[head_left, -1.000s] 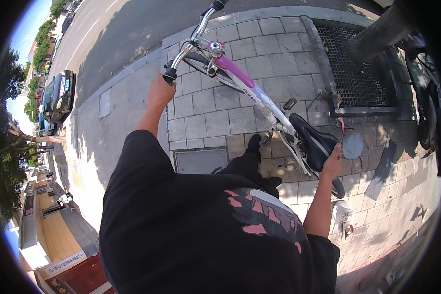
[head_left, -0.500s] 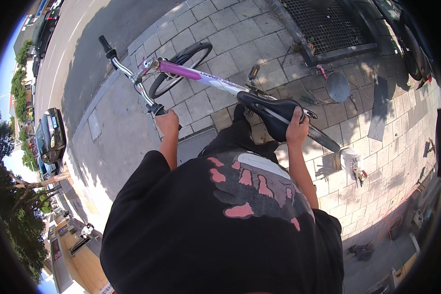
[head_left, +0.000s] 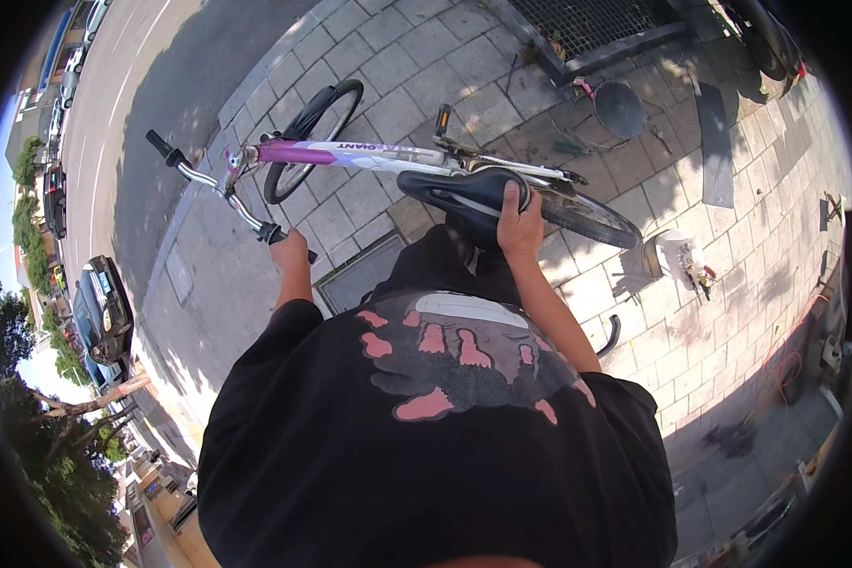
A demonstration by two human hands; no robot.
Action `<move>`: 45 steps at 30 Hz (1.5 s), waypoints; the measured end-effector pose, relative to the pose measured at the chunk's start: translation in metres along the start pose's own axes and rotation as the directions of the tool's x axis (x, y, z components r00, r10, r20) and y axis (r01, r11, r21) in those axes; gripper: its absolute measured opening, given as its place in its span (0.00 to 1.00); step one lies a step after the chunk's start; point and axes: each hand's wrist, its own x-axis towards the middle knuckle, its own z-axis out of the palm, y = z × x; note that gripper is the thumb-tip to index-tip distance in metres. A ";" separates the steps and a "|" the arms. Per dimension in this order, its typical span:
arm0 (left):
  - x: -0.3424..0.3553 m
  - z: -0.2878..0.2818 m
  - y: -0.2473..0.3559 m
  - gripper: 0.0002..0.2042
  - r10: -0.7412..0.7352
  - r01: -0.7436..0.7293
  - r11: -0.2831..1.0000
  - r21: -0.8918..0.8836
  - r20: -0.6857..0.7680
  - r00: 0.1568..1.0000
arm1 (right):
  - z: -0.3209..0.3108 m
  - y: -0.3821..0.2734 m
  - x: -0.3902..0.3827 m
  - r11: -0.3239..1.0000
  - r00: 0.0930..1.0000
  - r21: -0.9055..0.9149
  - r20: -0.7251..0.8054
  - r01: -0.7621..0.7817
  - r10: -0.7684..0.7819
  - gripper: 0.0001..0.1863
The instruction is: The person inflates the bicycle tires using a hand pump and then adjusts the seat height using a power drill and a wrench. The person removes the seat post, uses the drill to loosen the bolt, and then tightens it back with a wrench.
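A white and purple bicycle [head_left: 331, 151] lies across my view, with its front wheel [head_left: 350, 102] at the upper left and rear wheel [head_left: 596, 225] to the right. My left hand [head_left: 291, 248] is closed on the near grip at the end of the silver handlebar [head_left: 199, 180]. My right hand [head_left: 521, 216] grips the back of the black saddle [head_left: 445, 192], thumb over the top. My legs in dark trousers are just behind the bicycle, beside a grey ground cover [head_left: 355, 279].
Paving has a metal tree grate [head_left: 596, 28] at the top, a round metal disc [head_left: 620, 112], a long grey board [head_left: 715, 147], a white container of tools [head_left: 680, 256] and an orange cord [head_left: 781, 364] at right. Parked cars [head_left: 104, 312] line the road at left.
The bicycle has turned more crosswise in my view, its handlebar end moving down-left. My hands still grip it and have shifted left. The pavement's surroundings have shifted as I turn.
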 end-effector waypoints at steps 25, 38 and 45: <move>-0.014 -0.001 -0.006 0.29 -0.003 0.092 0.920 -0.382 0.227 0.974 | -0.177 0.258 -0.129 0.777 0.872 -0.403 -0.149 -0.484 0.467 0.35; -0.142 -0.013 0.006 0.34 -0.381 0.391 0.919 -0.055 0.134 0.915 | -0.278 0.433 -0.207 0.729 0.706 -0.087 -0.351 -0.678 0.615 0.22; -0.282 0.023 0.033 0.14 0.309 -0.115 0.921 -0.373 0.517 0.798 | -0.392 0.437 -0.198 0.659 0.647 0.105 -0.132 -0.744 0.751 0.21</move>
